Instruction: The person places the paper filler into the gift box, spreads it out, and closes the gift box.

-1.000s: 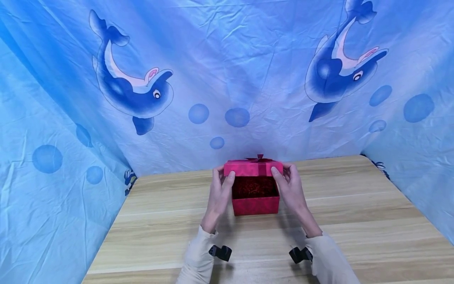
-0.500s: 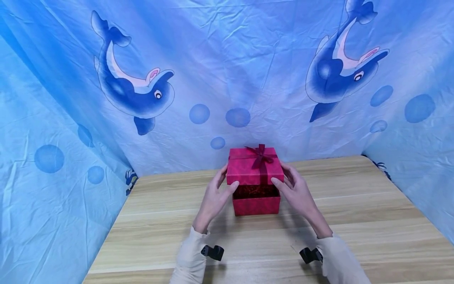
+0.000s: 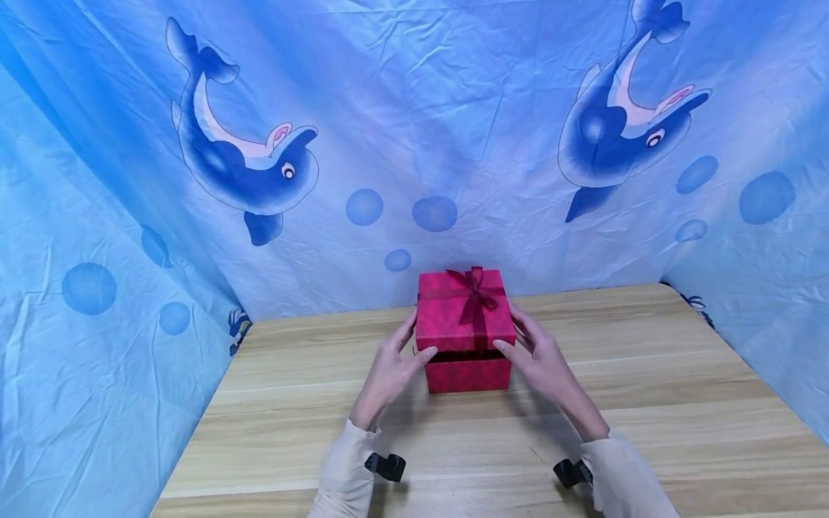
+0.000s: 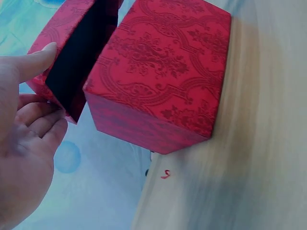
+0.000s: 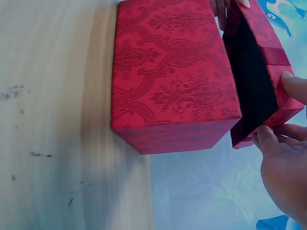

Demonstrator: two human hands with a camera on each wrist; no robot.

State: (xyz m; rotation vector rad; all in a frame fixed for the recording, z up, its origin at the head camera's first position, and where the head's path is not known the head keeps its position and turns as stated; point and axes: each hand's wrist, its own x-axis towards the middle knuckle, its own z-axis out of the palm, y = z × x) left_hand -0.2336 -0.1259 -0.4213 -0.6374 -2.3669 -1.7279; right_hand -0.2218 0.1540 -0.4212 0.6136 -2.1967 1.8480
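Observation:
A red box lid [image 3: 447,309] with a dark red ribbon bow [image 3: 477,293] hovers just over the red patterned gift box [image 3: 469,376], tilted with a dark gap along the front. My left hand [image 3: 390,367] holds the lid's left side, thumb on its front edge. On the right side my right hand [image 3: 544,360] grips it the same way. In the left wrist view the lid's black inside [image 4: 79,60] faces the box [image 4: 158,62]. The right wrist view shows the lid [image 5: 266,43] apart from the box [image 5: 175,67] at the near edge. The lid hides the box's contents.
The box stands on a wooden table [image 3: 291,403], near its back edge. A blue cloth with dolphins [image 3: 414,129] hangs behind and at both sides. A small red shred [image 4: 166,174] lies on the table beside the box.
The lid has tipped from nearly edge-on to show its top, and its front edge has come down toward the box. Both hands moved with it, the wrists spreading outward.

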